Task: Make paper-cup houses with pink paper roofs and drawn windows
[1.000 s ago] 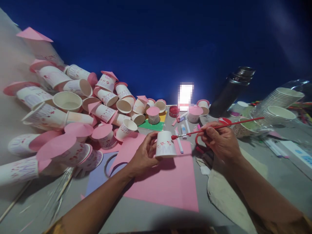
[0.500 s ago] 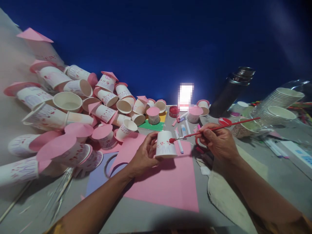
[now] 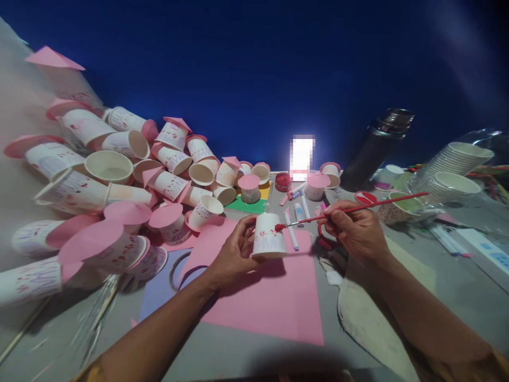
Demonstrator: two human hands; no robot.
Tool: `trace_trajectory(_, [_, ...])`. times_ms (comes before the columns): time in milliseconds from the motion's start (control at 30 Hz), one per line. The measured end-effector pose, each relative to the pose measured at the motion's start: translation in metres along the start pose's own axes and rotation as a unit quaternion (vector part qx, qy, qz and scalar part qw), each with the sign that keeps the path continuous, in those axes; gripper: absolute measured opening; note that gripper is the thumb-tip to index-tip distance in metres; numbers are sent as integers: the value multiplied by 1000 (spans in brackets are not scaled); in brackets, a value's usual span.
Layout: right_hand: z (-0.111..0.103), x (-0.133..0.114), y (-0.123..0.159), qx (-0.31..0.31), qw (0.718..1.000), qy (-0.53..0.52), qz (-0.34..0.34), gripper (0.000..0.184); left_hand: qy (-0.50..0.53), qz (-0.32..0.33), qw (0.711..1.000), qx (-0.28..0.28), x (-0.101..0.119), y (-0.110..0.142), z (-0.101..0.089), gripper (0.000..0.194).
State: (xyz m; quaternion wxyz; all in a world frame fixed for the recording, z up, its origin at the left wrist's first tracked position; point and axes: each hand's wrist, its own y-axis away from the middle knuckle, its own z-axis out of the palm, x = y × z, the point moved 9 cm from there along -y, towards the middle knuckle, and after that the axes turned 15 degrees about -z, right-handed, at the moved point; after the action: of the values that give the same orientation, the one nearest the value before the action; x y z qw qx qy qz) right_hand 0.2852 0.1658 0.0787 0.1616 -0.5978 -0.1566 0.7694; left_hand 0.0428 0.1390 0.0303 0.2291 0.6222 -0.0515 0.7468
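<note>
A round red disc (image 3: 365,198) beyond the right hand (image 3: 356,228) carries a pale mark, and the white box (image 3: 485,254) at far right has blue patches on its face (any lettering there is too small to read). The slim white marker pens (image 3: 294,236) lie near the middle, with print too fine to make out.

The white paper cup (image 3: 269,241) is in the left hand (image 3: 234,249), held over a large pink paper sheet (image 3: 274,307) on the grey table (image 3: 234,355). It is upside down: its narrow closed base points up, its wide rim points down, and its long axis is close to upright. Small red dabs cross its side above pale purple strokes. The left hand wraps the cup's left side, fingers behind it and thumb near the rim.

The right hand pinches a thin red-handled paintbrush (image 3: 312,218) between thumb and fingers. Its red-laden bristles point left at the upper right of the cup's wall (whether they press on it, I cannot tell), and its long axis climbs gently rightward to the handle's end.

A purple paper sheet (image 3: 153,286) lies partly under the pink one. A heap of cups with pink paper cones (image 3: 170,132) fills the left side. Beyond the held cup is a small jar of red paint (image 3: 283,183); at right rear a dark metal flask (image 3: 369,154) leans in view, near stacked white cups (image 3: 451,164) in clear plastic.
</note>
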Motion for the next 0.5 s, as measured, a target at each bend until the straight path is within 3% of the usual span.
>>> trace_trajectory(167, [-2, -8, -3, 15, 1000, 1, -24, 32, 3, 7, 1000, 3, 1, 0, -1, 79])
trace_trajectory(367, [4, -3, 0, -20, 1000, 7, -7, 30, 6, -19, 1000, 16, -2, 0, -2, 82])
trace_trajectory(500, [0, -5, -1, 2, 1000, 0, -10, 30, 10, -29, 999, 19, -1, 1, 0, 82])
